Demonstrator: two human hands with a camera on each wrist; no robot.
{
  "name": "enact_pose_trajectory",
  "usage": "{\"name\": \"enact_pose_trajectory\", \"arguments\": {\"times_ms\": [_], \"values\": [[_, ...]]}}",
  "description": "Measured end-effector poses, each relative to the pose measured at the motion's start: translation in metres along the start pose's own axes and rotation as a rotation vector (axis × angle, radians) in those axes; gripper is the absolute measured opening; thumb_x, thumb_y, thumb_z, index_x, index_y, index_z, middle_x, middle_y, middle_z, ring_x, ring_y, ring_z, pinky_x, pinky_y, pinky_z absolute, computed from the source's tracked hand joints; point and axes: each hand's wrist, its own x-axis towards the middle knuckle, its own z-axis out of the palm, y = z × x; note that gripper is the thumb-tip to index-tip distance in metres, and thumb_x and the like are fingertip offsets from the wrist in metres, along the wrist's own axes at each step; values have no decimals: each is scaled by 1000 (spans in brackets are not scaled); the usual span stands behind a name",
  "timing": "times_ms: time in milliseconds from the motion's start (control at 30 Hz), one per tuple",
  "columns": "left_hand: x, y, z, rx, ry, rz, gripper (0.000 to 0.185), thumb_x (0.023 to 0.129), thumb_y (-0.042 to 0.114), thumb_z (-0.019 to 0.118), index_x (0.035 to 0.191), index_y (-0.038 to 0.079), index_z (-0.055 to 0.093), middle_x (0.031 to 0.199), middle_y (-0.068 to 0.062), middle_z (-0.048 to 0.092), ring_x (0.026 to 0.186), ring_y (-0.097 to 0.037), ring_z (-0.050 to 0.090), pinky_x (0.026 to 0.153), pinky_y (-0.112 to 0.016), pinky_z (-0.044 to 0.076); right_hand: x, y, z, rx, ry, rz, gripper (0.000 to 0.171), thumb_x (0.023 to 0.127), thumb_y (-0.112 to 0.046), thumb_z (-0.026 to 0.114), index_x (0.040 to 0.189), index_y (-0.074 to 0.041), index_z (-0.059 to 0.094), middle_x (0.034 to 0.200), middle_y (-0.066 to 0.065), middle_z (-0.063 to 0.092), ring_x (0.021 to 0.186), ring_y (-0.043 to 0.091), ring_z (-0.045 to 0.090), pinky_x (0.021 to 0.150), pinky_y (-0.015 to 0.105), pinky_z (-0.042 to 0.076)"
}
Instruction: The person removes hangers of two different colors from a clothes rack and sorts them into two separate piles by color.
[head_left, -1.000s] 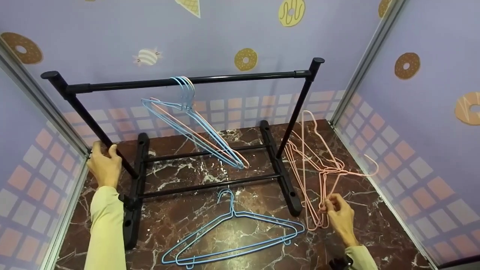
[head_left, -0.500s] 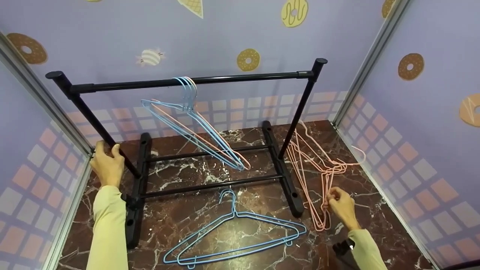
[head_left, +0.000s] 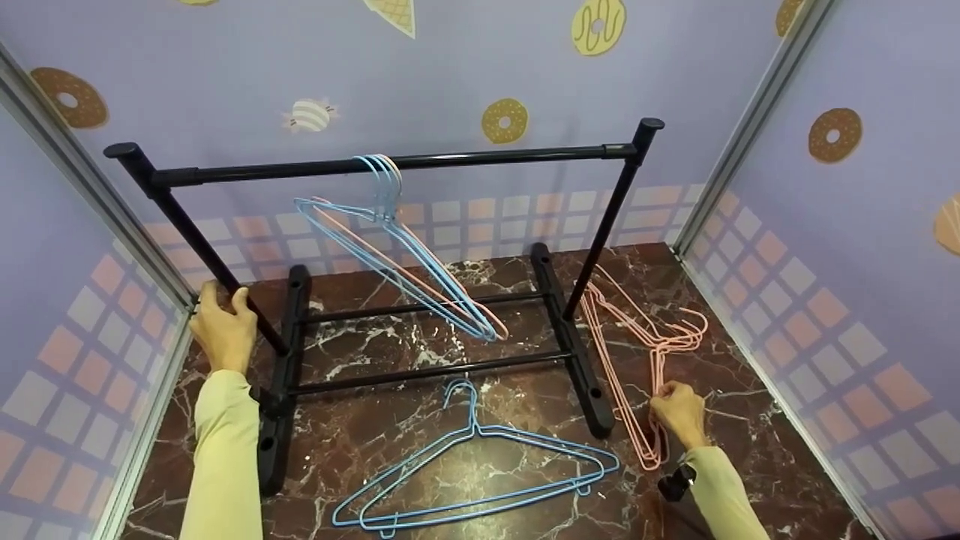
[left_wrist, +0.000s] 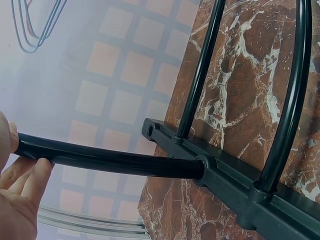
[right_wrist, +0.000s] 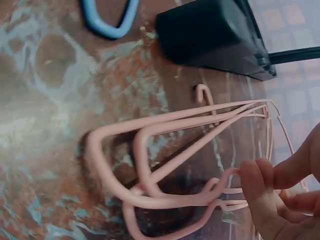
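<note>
My left hand (head_left: pixel 223 334) grips the left upright (left_wrist: pixel 110 161) of a black clothes rack, fingers and thumb round the post. On the right, my right hand (head_left: pixel 679 411) pinches the wire of a pink clothes hanger between thumb and fingers. Several pink hangers (right_wrist: pixel 165 202) lie bunched together beside the rack's right foot, their hooks pointing away to the right. From the rack's top bar (head_left: pixel 510 158) hang several blue hangers (head_left: pixel 386 187) with a pink one among them.
Two blue hangers (head_left: pixel 475 420) lie overlapped on the brown marbled surface (head_left: pixel 420 405) in front of the rack. The rack's right foot (head_left: pixel 592 412) stands between them and the pink pile. Patterned lilac walls (head_left: pixel 420 82) enclose the back and both sides.
A raised pink hanger has come down onto the others, and their hooks have drawn closer together. My right hand still pinches the wire. The left hand has stayed on the upright.
</note>
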Motion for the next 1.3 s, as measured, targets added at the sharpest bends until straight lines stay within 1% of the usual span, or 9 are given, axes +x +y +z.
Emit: {"name": "enact_pose_trajectory", "arguments": {"times_ms": [233,333,467,633,733,900,1000,1133,1300], "values": [[0,-2,1,-6,13,13,30,99,22,62,122,3,60,128,-23,65,120,-60,50,108,-60,32,-2,7,13,-18,83,-75,5,67,-6,62,69,-2,63,61,7,61,58,28,59,59,41,45],[0,-3,2,-5,26,22,31,99,22,62,122,2,60,128,-23,66,119,-60,51,107,-60,34,-4,9,18,-13,132,-108,3,66,-3,61,67,0,62,60,9,60,56,29,57,56,43,45],[0,-3,2,-3,41,33,31,98,21,63,122,2,61,126,-24,67,117,-60,53,106,-60,36,-7,9,22,-12,179,-134,6,69,0,60,70,5,62,64,19,63,60,41,61,60,53,48],[0,-4,2,-1,44,44,30,98,20,63,121,1,60,124,-25,67,115,-60,53,105,-61,35,-10,-9,21,-21,229,-122,13,78,-3,64,83,9,59,79,32,61,78,56,61,72,65,47],[-1,-4,2,1,59,63,29,98,19,64,119,0,61,120,-26,68,111,-60,55,101,-61,37,-10,-34,17,12,267,-216,15,81,-3,67,89,8,61,83,29,62,80,52,62,72,64,47],[-2,-4,0,-4,66,61,27,98,19,64,118,1,62,118,-23,69,109,-59,57,99,-60,40,-5,-95,13,105,314,-484,14,80,1,70,93,5,65,80,19,64,72,36,62,67,53,49],[-2,-4,0,-11,47,45,28,98,19,63,119,2,61,123,-23,68,112,-61,53,102,-60,37,-1,-134,12,159,323,-622,16,80,2,70,95,5,65,81,18,65,72,33,62,67,49,50],[-1,-4,1,-14,52,50,28,98,19,64,119,1,61,121,-25,68,111,-60,54,102,-60,37,1,-186,9,211,270,-746,16,83,1,70,98,5,66,88,17,68,76,30,65,71,45,53],[-1,-3,2,-11,55,55,29,99,19,62,121,0,61,119,-26,67,111,-60,55,101,-60,38,1,-246,5,258,156,-808,16,87,0,69,102,4,66,92,18,68,79,29,66,74,40,57]]}}
